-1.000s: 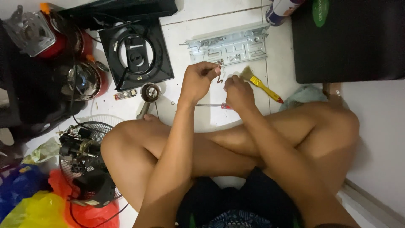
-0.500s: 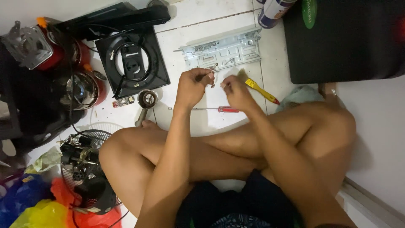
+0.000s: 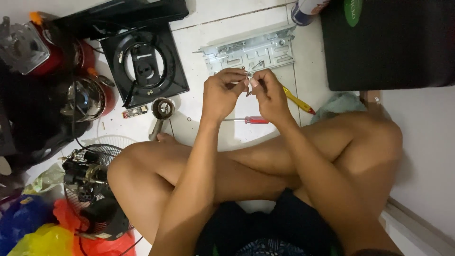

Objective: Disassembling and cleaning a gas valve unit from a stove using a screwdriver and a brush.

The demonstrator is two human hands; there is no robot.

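A small metal part (image 3: 248, 79) sits pinched between both hands above the white floor (image 3: 208, 42). The left hand (image 3: 222, 94) and right hand (image 3: 269, 95) clamp it fingertip to fingertip. A red screwdriver (image 3: 247, 120) lies just below, a metal bracket (image 3: 249, 51) just beyond.

— What sat between the left hand (image 3: 222, 92) and right hand (image 3: 268, 95)?
— A small metal part (image 3: 248, 76), perhaps; too tiny to tell. The can (image 3: 308, 8) was cut off by the top edge.
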